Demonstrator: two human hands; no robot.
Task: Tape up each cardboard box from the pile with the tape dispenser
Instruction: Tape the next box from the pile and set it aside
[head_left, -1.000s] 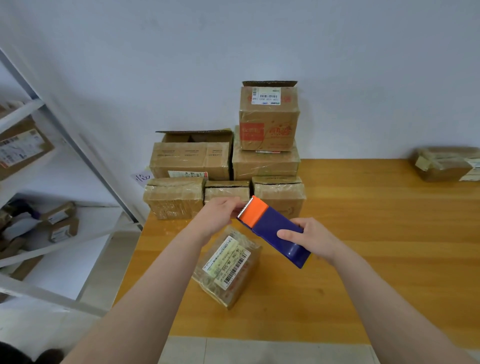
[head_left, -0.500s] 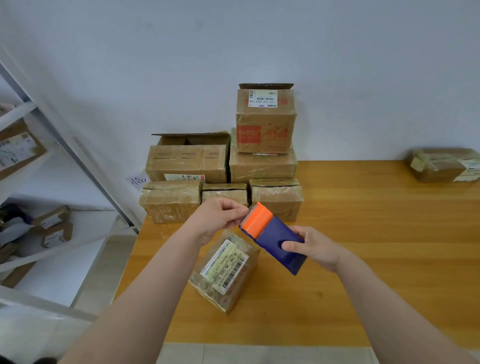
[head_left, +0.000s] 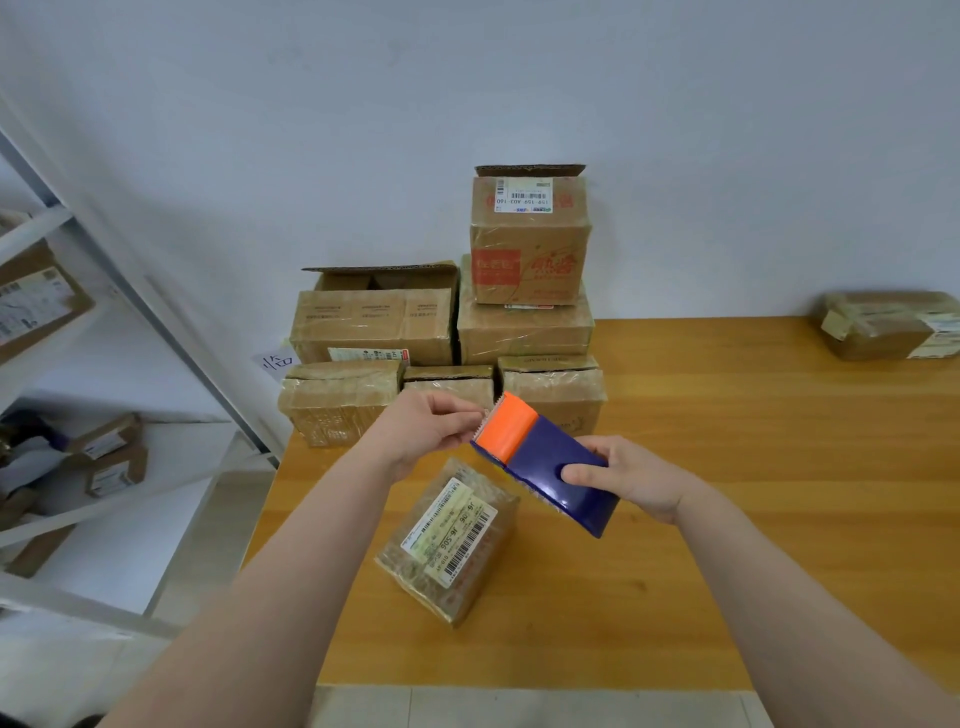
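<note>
Tape dispenser (head_left: 545, 462): gripped round blue body by R hand (head_left: 634, 480); toothed orange end pinched by L hand (head_left: 431, 428). Labelled box (head_left: 449, 540): laid beneath, nr table's left edge. Pile (head_left: 524, 332): stacked at rear-left corner. Tabletop (head_left: 779, 467): open to R.

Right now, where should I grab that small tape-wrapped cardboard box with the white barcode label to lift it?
Probably across its long sides, from above at the near end. The cardboard box lies flat, label up, on the wooden table, nothing touching its sides; the left hand and right hand hold the blue-and-orange tape dispenser near its far end.
</note>
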